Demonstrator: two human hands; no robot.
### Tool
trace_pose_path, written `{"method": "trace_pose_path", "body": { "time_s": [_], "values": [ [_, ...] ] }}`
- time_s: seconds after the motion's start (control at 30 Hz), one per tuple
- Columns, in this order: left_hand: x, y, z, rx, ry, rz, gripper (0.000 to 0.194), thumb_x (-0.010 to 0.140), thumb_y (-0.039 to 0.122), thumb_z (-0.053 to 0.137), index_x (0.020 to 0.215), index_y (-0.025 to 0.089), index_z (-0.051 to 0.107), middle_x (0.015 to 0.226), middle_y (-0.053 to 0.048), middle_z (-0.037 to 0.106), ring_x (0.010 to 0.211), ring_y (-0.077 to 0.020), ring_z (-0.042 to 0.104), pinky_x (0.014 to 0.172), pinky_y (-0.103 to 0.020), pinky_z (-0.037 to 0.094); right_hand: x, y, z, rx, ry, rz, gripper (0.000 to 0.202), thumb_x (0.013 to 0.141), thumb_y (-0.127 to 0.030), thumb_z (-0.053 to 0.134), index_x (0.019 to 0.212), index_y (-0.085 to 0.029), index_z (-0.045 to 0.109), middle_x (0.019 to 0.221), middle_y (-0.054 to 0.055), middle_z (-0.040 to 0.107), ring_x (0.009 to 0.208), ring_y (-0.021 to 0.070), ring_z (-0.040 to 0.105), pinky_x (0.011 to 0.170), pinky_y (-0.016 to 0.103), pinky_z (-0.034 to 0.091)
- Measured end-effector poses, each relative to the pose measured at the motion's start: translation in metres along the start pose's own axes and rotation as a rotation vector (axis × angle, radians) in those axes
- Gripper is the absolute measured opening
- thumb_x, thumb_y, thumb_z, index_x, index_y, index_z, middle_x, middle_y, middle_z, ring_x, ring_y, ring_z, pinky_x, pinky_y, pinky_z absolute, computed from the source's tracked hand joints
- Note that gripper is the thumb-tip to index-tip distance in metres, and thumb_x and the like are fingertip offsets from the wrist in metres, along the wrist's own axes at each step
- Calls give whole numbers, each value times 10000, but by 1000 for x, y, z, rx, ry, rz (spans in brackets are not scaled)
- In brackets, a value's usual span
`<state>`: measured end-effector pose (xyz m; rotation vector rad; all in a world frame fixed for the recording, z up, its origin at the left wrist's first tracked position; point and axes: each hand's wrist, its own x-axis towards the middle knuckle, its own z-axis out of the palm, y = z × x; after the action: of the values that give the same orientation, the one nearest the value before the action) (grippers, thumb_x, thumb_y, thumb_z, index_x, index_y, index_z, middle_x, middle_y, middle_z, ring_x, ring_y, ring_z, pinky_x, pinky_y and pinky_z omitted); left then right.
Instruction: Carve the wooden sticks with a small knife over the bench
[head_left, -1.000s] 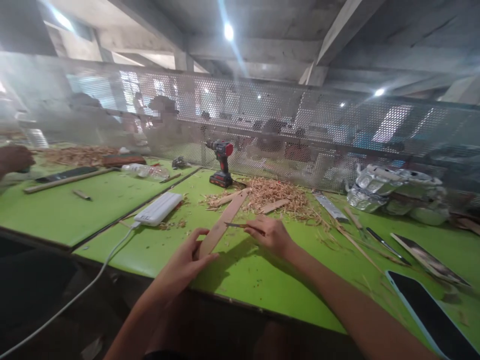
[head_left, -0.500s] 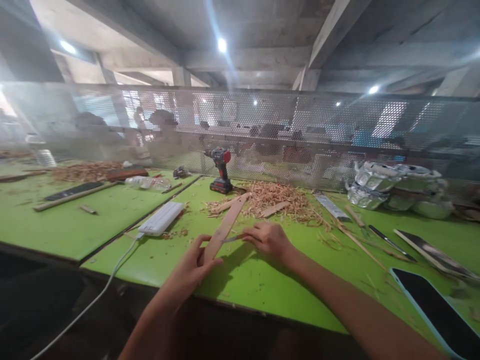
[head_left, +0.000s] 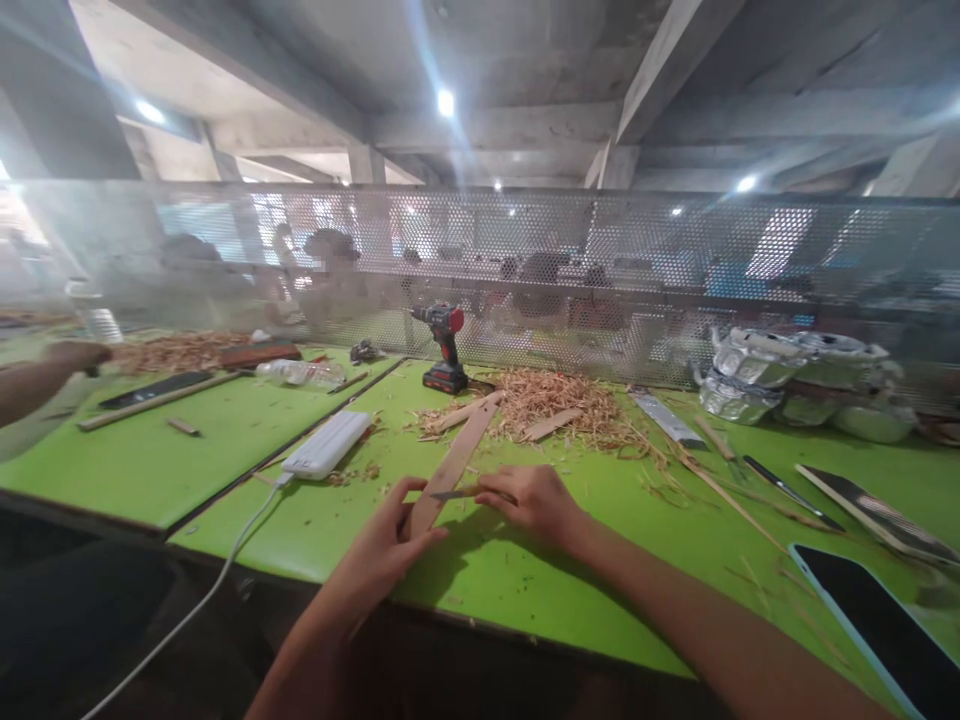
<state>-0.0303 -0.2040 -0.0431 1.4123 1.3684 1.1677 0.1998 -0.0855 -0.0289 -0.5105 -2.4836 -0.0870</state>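
Note:
My left hand [head_left: 401,525] is closed around the near end of a flat wooden strip [head_left: 459,448], which slants away over the green table. In my right hand [head_left: 529,497] is a small knife [head_left: 456,493], gripped by its handle. The knife's blade lies across the strip, just ahead of my left fingers. Behind the strip's far end is a heap of wood shavings [head_left: 562,405], with a short flat wood piece [head_left: 553,424] on its near side.
A cordless drill [head_left: 444,350] stands behind the strip. To the left lies a white power bank [head_left: 327,445] with a cable. On the right are a metal ruler-like bar [head_left: 666,415], a pen-like tool [head_left: 791,490], a phone [head_left: 874,625] and foil-wrapped bundles [head_left: 795,375]. Another person's hand [head_left: 75,358] shows far left.
The knife blade has shifted slightly left and down along the strip with my right hand. Another person's arm has come into view at the far left.

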Motion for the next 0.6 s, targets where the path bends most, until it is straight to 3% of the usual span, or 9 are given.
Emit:
{"method": "trace_pose_path", "body": {
  "time_s": [0.23, 0.47, 0.6],
  "values": [
    [1, 1, -1, 13, -34, -7, 561, 827, 499, 742, 1220, 213, 462, 862, -11, 722, 696, -159, 621, 581, -236, 416, -4, 25, -14, -40, 81, 127, 447, 1117, -472, 483, 1172, -190, 826, 855, 64, 807, 614, 137, 643, 540, 238, 446],
    [-7, 13, 6, -28, 43, -22, 538, 814, 494, 741, 1204, 221, 490, 807, 18, 699, 686, -166, 642, 562, -224, 405, -2, 2, -1, -44, -24, 8, 366, 1092, -472, 545, 1114, -255, 839, 821, 30, 802, 627, 140, 675, 531, 237, 445],
    [-6, 10, 5, -24, 48, -12, 545, 812, 488, 739, 1215, 217, 494, 852, -8, 720, 729, -183, 651, 599, -251, 447, -2, 15, -8, -68, 55, 119, 422, 1117, -458, 485, 1165, -224, 833, 851, 61, 803, 586, 138, 639, 527, 251, 456]
  ]
}}
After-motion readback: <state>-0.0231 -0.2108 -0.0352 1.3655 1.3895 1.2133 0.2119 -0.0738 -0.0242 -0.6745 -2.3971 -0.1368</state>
